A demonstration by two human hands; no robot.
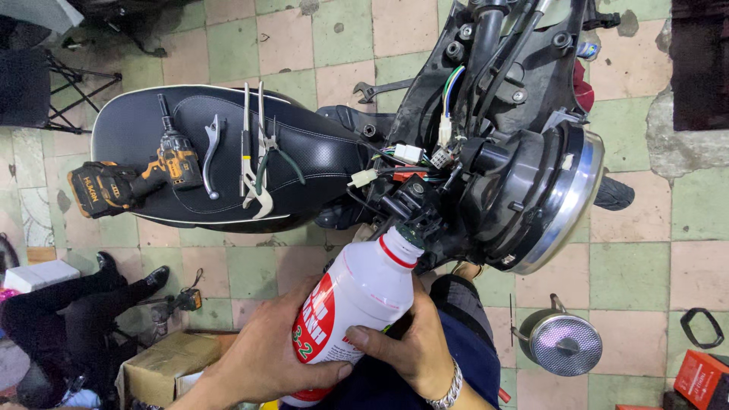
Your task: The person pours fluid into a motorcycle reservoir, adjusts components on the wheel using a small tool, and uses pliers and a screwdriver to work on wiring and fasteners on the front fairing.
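A white plastic bottle (357, 300) with a red label and a red neck ring is tilted, its mouth against a black part (414, 205) on the motorbike's handlebar. My left hand (266, 357) wraps the bottle's lower body from the left. My right hand (410, 345), with a metal bracelet at the wrist, grips the bottle from the right, thumb across the label. Loose wires and white connectors (410, 156) hang just above the bottle's mouth, beside the opened headlamp housing (547, 197).
On the black seat (304, 144) lie a cordless drill (133, 178), a metal lever (210, 152) and pliers (262, 152). A spanner (380, 89) lies on the tiled floor. A cardboard box (163, 364), a round chrome lamp part (562, 342) and another person's black-clad legs (68, 304) are nearby.
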